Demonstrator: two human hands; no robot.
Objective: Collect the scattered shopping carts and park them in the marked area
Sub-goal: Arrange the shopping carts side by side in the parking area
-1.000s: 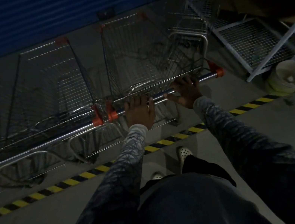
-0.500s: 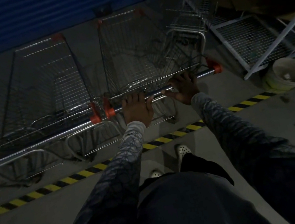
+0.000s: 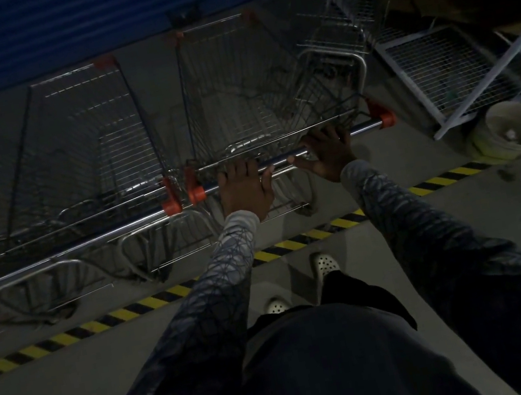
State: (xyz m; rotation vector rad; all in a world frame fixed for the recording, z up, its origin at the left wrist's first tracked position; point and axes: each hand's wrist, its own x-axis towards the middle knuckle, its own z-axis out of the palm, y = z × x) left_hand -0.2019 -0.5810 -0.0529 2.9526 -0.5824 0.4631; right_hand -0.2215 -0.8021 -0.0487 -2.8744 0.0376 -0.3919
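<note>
Two hands: left hand [image 3: 244, 189] and right hand [image 3: 328, 154] curl over the chrome handle [image 3: 365, 126].
Shopping cart [image 3: 234, 97]: wire basket, orange handle caps, beyond the striped floor tape [image 3: 152, 301], just beside a parked cart [image 3: 85, 141].

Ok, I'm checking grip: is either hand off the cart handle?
No, the left hand and the right hand both grip the cart handle.
</note>
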